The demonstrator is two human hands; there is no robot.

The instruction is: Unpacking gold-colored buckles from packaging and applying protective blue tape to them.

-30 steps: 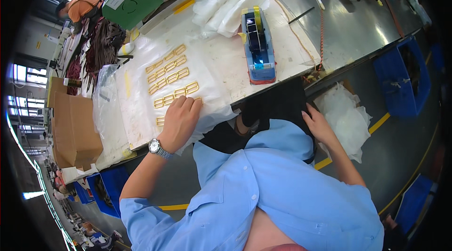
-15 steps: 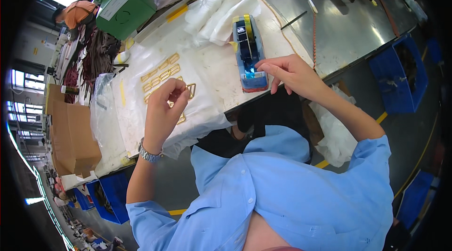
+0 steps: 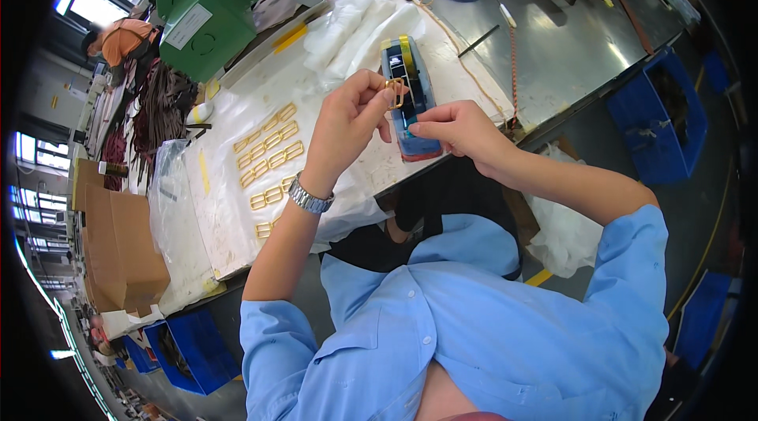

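My left hand (image 3: 347,117) pinches a gold slider buckle (image 3: 397,94) at the tape dispenser's (image 3: 425,93) left side. My right hand's (image 3: 464,133) fingertips gather at the dispenser's near end, gripping tape or not I can't tell; more gold buckles (image 3: 272,161) lie left of it.

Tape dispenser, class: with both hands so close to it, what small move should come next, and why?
Probably the right hand should draw a short strip off the tape dispenser: it is already at the dispenser's front end, while the left hand holds a gold buckle close by. Whether the right hand grips any tape is too small to tell.
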